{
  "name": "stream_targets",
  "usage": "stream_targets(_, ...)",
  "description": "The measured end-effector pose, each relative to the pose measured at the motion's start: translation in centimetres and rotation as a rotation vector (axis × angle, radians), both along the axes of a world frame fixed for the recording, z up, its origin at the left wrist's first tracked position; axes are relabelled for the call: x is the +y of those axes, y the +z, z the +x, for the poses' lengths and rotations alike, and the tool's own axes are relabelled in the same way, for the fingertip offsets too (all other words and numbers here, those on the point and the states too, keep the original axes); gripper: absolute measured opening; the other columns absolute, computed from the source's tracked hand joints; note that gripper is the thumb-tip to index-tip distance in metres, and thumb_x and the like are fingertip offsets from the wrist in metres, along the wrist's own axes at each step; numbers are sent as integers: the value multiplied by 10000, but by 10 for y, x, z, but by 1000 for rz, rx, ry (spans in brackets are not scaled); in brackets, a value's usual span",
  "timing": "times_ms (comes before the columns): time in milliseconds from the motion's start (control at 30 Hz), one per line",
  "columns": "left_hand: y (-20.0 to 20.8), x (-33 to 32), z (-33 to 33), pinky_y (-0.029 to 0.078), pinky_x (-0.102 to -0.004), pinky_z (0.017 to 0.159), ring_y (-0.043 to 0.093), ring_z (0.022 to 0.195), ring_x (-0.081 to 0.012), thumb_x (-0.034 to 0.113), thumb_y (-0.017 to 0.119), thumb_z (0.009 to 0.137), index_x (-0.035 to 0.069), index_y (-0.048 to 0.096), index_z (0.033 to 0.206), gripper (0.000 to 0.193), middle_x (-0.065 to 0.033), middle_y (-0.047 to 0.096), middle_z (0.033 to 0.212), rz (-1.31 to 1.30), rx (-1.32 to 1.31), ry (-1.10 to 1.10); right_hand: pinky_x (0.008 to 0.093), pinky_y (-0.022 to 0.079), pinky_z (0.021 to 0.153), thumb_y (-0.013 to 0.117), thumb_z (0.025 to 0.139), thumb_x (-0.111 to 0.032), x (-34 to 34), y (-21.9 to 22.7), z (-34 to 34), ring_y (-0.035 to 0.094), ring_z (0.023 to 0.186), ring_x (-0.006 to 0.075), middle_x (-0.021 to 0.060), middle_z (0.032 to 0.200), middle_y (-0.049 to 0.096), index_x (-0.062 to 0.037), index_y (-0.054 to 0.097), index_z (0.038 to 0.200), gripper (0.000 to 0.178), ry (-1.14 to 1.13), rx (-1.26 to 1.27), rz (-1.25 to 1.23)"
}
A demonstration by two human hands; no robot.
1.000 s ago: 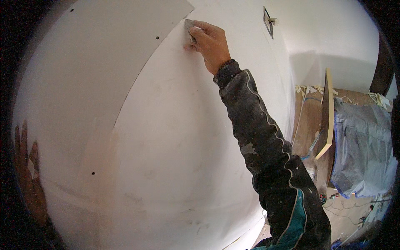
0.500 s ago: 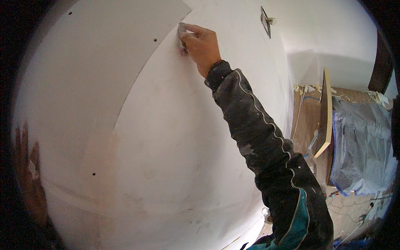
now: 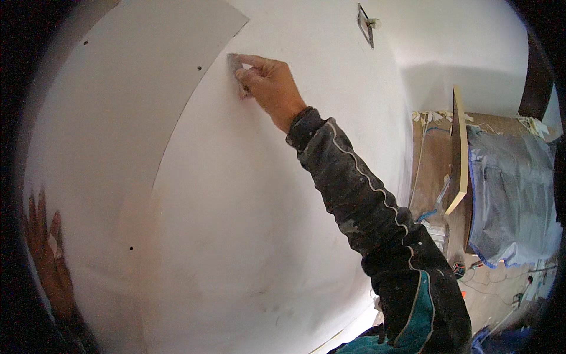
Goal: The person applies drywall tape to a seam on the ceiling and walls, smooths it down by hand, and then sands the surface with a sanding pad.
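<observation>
My right hand (image 3: pixel 268 85) reaches up to the white wall (image 3: pixel 236 224), fingers pinched round a small grey, flat piece like folded sandpaper (image 3: pixel 233 61). That piece lies against the wall, just right of the edge of a greyish wallboard panel (image 3: pixel 135 88) and below its corner. Part of the piece is hidden under my fingers. At the far left, in shadow, my left hand (image 3: pixel 50 256) rests flat on the panel with fingers stretched upward. A pale wrap, perhaps tape, shows on one of its fingers.
Dark screw holes (image 3: pixel 199 68) dot the panel. A small metal frame (image 3: pixel 365 26) juts from the wall at upper right. Farther right are an upright yellow-edged board (image 3: pixel 458 153), translucent plastic sheeting (image 3: pixel 510 200), paper scraps (image 3: pixel 533 125), and cables on the floor.
My right hand, still pinching the grey piece, has slid a little down the wall beside the panel edge. The whole view has shifted slightly; my left hand stays flat.
</observation>
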State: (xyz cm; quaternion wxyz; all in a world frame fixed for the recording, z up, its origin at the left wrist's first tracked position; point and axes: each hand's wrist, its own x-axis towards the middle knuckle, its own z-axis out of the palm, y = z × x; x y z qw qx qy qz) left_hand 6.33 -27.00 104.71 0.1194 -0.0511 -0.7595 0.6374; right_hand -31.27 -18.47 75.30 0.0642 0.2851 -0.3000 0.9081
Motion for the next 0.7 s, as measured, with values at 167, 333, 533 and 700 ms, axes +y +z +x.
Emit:
stream_targets(167, 0, 1, -1, 132, -561, 1155, 305, 1418, -388, 361, 252, 1039, 122, 617, 1282, 498, -141, 427, 1488, 36, -15, -24, 253, 531, 671, 595, 927, -110, 18, 2, -38, 547, 655, 80, 9, 748, 582, 132, 507, 1288, 444, -37, 36, 13)
stream_targets(333, -1, -1, 1, 127, -550, 1159, 301, 1422, -379, 349, 253, 1040, 135, 617, 1282, 487, -138, 423, 1491, 25, -16, -17, 252, 505, 643, 589, 926, -112, 1, -2, -60, 542, 645, 85, 7, 740, 579, 114, 521, 1289, 433, -165, 109, 38)
stream_targets(533, 5, -2, 9, 128, -540, 1162, 303, 1424, -372, 359, 253, 1040, 144, 618, 1286, 489, -134, 422, 1493, 8, 3, 22, 242, 490, 623, 593, 917, -103, 0, 15, -36, 546, 650, 85, 21, 747, 601, 100, 545, 1273, 413, -72, 7, -6)
stream_targets(700, 2, -2, 17, 127, -542, 1161, 304, 1424, -371, 364, 255, 1040, 146, 617, 1287, 490, -131, 423, 1493, 7, 1, 7, 237, 476, 602, 599, 906, -95, 2, 22, -25, 549, 644, 91, 24, 750, 612, 99, 562, 1253, 400, -91, -25, -108)
